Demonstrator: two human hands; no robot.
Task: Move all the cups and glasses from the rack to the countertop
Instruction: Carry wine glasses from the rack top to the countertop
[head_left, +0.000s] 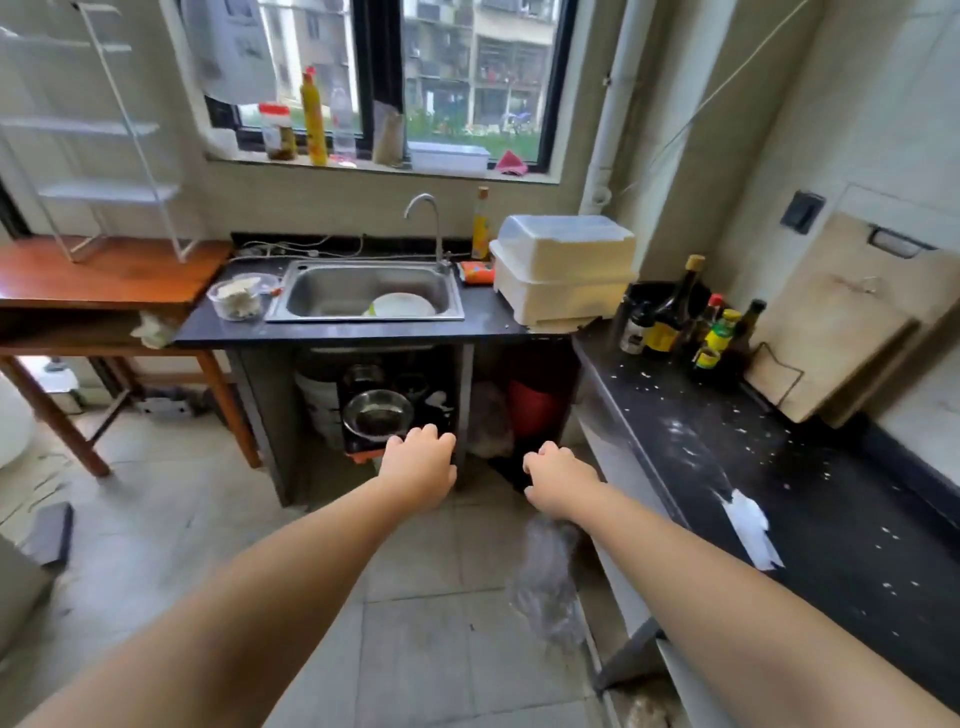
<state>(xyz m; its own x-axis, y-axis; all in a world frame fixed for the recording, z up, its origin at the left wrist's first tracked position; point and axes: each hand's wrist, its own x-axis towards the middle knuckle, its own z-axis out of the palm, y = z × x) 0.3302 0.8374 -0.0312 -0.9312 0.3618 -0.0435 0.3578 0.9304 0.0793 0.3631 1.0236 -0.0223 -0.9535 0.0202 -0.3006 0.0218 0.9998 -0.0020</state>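
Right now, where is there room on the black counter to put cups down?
The long black countertop is mostly bare between the sauce bottles and the white paper scrap, though speckled with crumbs. Near the sink it's crowded: the covered white dish rack fills the corner.

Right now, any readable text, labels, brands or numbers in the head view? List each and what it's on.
No text is legible anywhere in this view.
Sauce bottles by the cutting board: yellow and white labels, print too blurred to read.
Yellow bottle beside the faucet: label unreadable.
Red-lidded jar and tall yellow bottle on the windowsill: labels too small and blurred.
Orange packet behind the sink: print unreadable.
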